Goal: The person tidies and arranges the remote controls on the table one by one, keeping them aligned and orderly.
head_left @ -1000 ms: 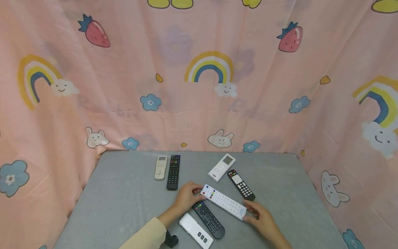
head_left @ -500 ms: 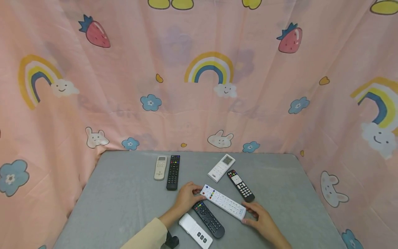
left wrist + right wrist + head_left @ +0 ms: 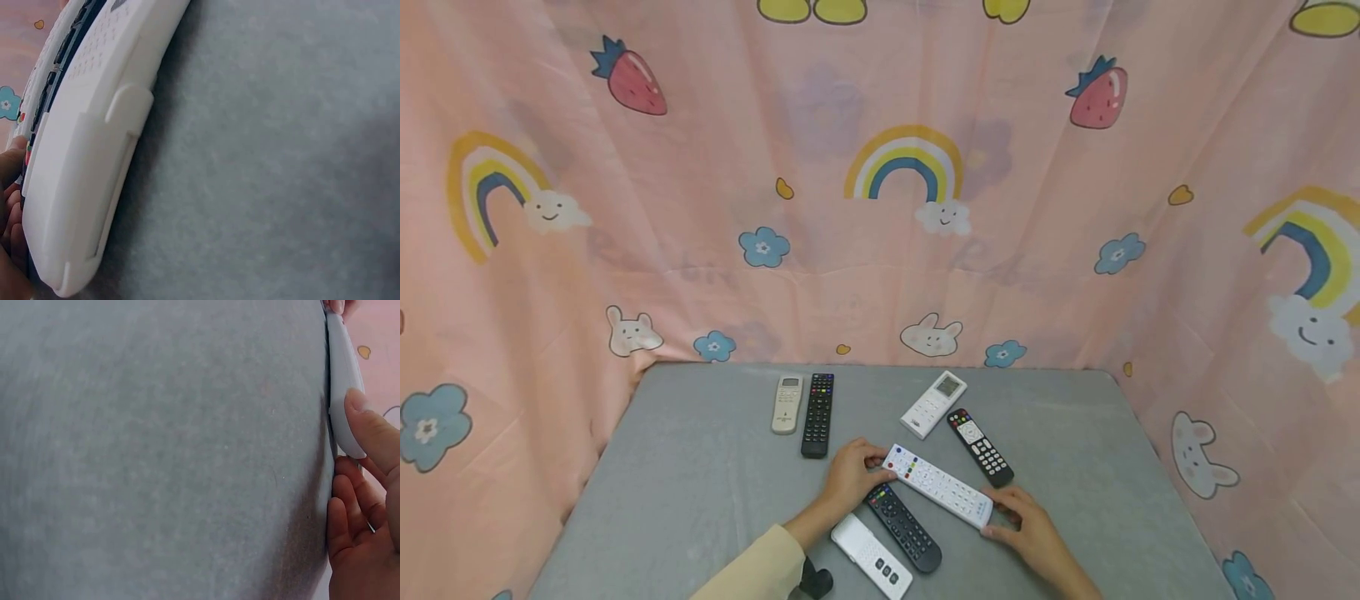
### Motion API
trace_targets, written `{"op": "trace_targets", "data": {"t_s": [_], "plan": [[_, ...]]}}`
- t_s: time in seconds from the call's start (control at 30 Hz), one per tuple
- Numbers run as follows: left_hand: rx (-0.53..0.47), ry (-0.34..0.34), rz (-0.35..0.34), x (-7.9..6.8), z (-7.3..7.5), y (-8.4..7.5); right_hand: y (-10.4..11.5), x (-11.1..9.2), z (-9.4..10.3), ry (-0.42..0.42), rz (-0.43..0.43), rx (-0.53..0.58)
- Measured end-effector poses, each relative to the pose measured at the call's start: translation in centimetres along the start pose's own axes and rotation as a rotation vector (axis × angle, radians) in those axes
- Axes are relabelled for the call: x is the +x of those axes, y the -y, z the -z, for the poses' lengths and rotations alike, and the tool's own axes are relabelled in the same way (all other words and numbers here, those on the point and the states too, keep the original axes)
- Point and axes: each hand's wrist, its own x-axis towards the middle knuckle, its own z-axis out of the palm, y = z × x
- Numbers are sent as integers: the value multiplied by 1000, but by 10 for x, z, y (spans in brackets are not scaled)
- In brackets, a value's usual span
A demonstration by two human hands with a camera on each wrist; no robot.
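Note:
A long white remote control (image 3: 938, 486) with rows of buttons lies slantwise between both hands in the head view. My left hand (image 3: 848, 479) pinches its upper left end between thumb and fingers. At the lower right end my right hand (image 3: 1033, 529) grips it; the right wrist view shows the thumb (image 3: 372, 428) on the edge of the white remote (image 3: 344, 378). Just below lies a dark remote (image 3: 906, 529), its top end beside my left thumb. A white remote with a few dark buttons (image 3: 872, 556) lies alongside, large in the left wrist view.
Toward the back left lie a cream remote (image 3: 787, 404) and a slim black remote (image 3: 818, 417). Behind my right hand are a white remote with a display (image 3: 934, 404) and a black remote with white buttons (image 3: 981, 447). The grey table (image 3: 700, 483) meets a pink curtain (image 3: 880, 283).
My right fingertips have shifted slightly, away from the end of the black remote with white buttons. The left hand and the remotes have hardly moved.

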Motion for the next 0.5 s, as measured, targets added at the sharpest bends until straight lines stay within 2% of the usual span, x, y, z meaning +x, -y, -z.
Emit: {"op": "trace_targets", "data": {"t_s": [0.3,0.5], "plan": [[-36,-16,-13,2,2,-3,3,-3,2,-3,31,9],[-102,-28,-49,11,12,-9,14,-6,5,-46,133,84]]}}
